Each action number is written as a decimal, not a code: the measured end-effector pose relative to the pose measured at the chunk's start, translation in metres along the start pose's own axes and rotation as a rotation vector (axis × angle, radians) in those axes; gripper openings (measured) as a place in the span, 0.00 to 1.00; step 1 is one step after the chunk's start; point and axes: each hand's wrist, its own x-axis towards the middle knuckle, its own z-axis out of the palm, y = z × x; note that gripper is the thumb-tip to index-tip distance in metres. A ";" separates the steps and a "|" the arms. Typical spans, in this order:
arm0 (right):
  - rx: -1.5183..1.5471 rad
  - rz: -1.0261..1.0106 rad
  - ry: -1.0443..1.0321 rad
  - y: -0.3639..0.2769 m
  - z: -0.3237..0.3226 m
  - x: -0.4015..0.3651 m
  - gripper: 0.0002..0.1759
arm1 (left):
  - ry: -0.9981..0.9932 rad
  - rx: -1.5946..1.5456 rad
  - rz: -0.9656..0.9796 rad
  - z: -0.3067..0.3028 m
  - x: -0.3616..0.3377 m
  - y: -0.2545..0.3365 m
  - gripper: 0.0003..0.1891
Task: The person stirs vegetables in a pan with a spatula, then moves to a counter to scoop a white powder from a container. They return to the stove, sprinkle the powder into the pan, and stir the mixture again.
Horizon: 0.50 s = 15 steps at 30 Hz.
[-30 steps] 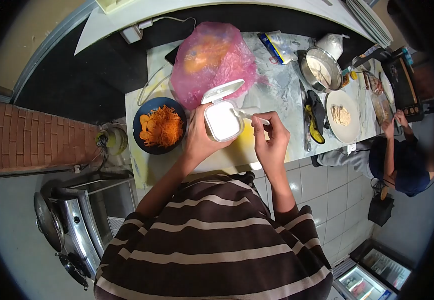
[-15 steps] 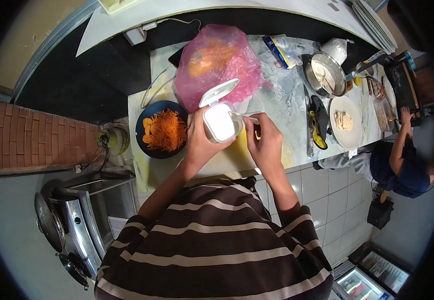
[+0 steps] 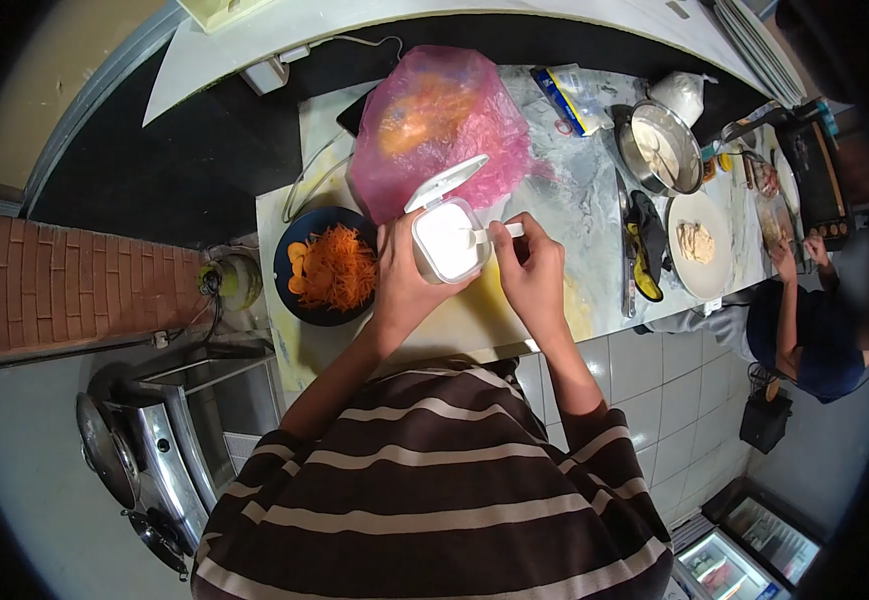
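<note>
My left hand is wrapped round a small clear container of white powder, tilted toward me. Its white lid stands flipped up on the far side. Between thumb and fingers, my right hand pinches the handle of a small white spoon. The spoon's bowl end sits inside the container, at the powder. To the left of my left hand, a dark plate bears shredded carrot and some carrot slices. A pink plastic bag with orange contents lies just beyond the container.
On the right are a knife, a black and yellow item, a pale plate with food and a steel bowl with a white mixture. A co-worker stands farther right. A blue-and-yellow packet lies at the back.
The spoon in my right hand has shifted slightly, its bowl end now showing more plainly over the powder. Both of the co-worker's hands now reach over the counter.
</note>
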 end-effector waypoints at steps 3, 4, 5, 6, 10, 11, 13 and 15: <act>0.044 0.048 -0.021 0.008 0.003 0.004 0.14 | 0.006 0.015 0.004 0.000 0.003 0.000 0.49; 0.056 0.081 -0.035 0.010 0.004 0.007 0.14 | 0.014 0.016 -0.011 0.000 0.005 0.002 0.49; 0.057 0.078 -0.031 0.013 0.006 0.009 0.14 | 0.020 0.017 -0.027 0.000 0.006 0.003 0.49; 0.155 0.116 -0.053 0.018 0.007 0.011 0.15 | 0.021 0.015 -0.024 -0.001 0.007 0.002 0.49; 0.416 0.232 -0.150 0.032 0.007 0.020 0.16 | -0.033 -0.057 -0.107 0.001 0.001 -0.008 0.49; 0.416 0.231 -0.149 0.033 0.007 0.022 0.16 | -0.040 -0.091 -0.128 0.003 0.000 -0.012 0.49; 0.518 0.278 -0.220 0.035 0.008 0.024 0.13 | -0.046 -0.134 -0.170 0.008 -0.004 -0.019 0.49; 0.473 0.256 -0.221 0.036 0.010 0.024 0.13 | -0.051 -0.177 -0.215 0.009 -0.008 -0.022 0.50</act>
